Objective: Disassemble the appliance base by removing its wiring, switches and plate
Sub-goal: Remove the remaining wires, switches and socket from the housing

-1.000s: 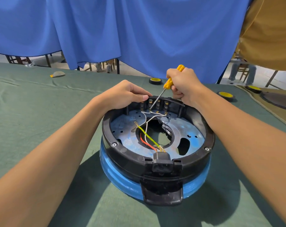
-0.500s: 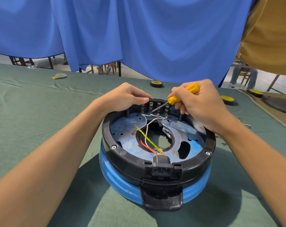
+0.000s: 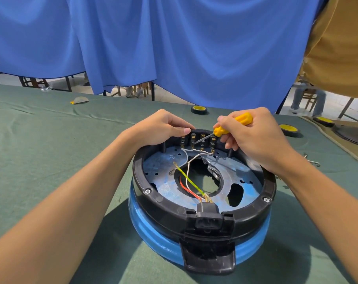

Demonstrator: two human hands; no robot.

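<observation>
Black appliance base (image 3: pixel 165 203) has left hand (image 3: pixel 163 128) gripping its far rim, right hand (image 3: pixel 254 136) holding screwdriver (image 3: pixel 243 118).

I can read no text, number or brand from here. The metal plate (image 3: pixel 245 177) inside the appliance base (image 3: pixel 167 203) carries one small round stamp (image 3: pixel 171 157), too blurred to make out.

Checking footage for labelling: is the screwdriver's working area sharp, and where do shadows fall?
Head view: the yellow-handled screwdriver and brass switch terminals are sharp; a shadow darkens the green tablecloth in front of the round black-and-blue appliance base.
</observation>
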